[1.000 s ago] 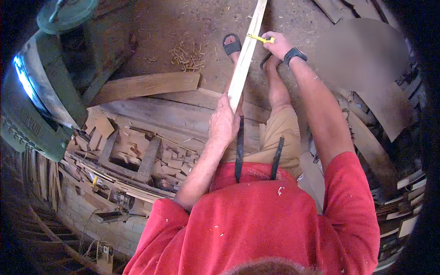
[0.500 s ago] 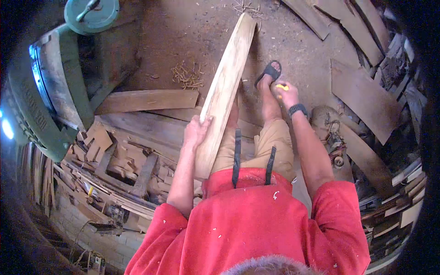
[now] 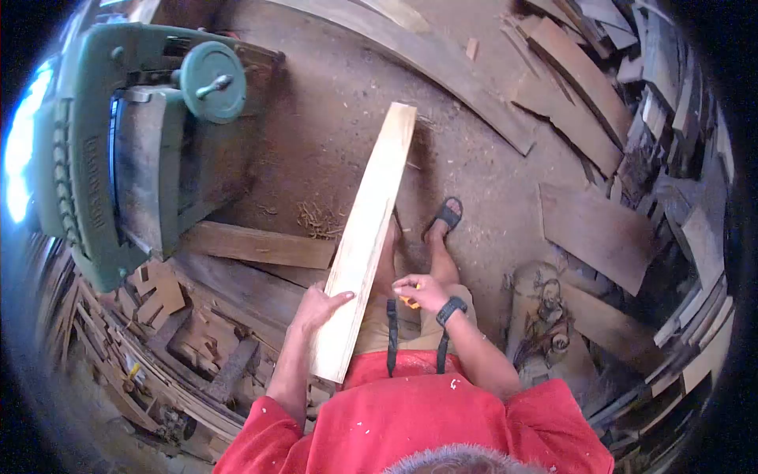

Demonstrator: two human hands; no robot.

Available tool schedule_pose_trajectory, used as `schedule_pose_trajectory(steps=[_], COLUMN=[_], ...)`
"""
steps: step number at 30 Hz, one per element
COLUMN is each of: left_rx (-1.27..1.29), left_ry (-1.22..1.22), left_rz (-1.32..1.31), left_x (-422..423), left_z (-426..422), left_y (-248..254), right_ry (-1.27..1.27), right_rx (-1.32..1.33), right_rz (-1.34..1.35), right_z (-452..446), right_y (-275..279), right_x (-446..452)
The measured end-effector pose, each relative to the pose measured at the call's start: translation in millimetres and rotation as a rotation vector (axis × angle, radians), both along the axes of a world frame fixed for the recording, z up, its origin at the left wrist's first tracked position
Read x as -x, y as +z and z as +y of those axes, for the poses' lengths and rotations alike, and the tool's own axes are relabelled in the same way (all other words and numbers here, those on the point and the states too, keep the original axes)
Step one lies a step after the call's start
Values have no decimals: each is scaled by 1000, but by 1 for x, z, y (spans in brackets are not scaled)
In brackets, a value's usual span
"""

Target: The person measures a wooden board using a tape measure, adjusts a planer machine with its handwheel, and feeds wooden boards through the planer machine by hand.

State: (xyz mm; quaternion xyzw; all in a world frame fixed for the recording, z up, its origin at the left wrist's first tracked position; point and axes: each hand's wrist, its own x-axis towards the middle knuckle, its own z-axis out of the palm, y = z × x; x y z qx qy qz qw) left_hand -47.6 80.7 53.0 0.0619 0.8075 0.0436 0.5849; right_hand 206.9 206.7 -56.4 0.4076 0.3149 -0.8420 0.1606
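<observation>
Pale sawn timber: one long plank (image 3: 371,229) slants before the person, its near end by the red shirt (image 3: 410,415); whether its far end meets the floor cannot be told. Left hand (image 3: 318,306) clamps one edge towards the near end, thumb on the face, fingers hidden. Right hand (image 3: 424,292) is closed around a small yellow object (image 3: 410,301), apparently a tape measure, mostly covered.

Hazards, as judged: with a single-handed hold so near one end, the plank could twist or drop if the thumb slips. The open-toed sandal (image 3: 449,215) gives toes little protection. The dangling black strap (image 3: 392,336) could catch on the plank's edge.
</observation>
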Motion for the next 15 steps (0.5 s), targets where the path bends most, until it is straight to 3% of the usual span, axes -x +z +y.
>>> schedule_pose_trajectory(steps=[3, 5, 10, 13, 15], left_rx=[-33, -195, -297, -379, -424], left_ry=[40, 157, 185, 237, 193], left_rz=[15, -88, -64, -82, -53], left_x=[1, -3, -20, -31, -39], left_z=[24, 37, 71, 118, 150], left_y=[31, 39, 25, 6, -21], right_ry=[56, 115, 150, 168, -158], right_rx=[-6, 81, 106, 86, 178], right_rz=[27, 84, 109, 143, 51], right_z=[2, 2, 20, 11, 28], right_y=[30, 35, 84, 73, 87], right_x=[9, 3, 0, -17, -21])
